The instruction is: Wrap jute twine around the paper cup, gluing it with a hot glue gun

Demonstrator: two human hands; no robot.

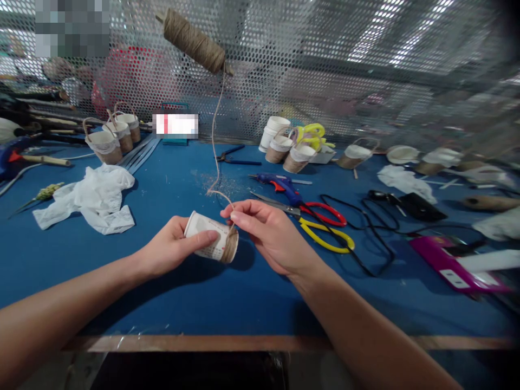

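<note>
A white paper cup (208,229) lies tilted in my left hand (173,244), its thumb across the printed side. Brown twine (231,246) is wound in a band around the cup's right end. My right hand (270,233) pinches the loose twine between thumb and fingers, just above that band. From there the strand (215,138) runs back over the table and up to a twine spool (194,42) hanging in front of the mesh.
A blue glue gun (282,185), red and yellow scissors (325,225) and black cables lie right of my hands. Twine-wrapped cups (298,158) stand at the back. White cloth (95,197) lies left; a purple power strip (455,265) lies right.
</note>
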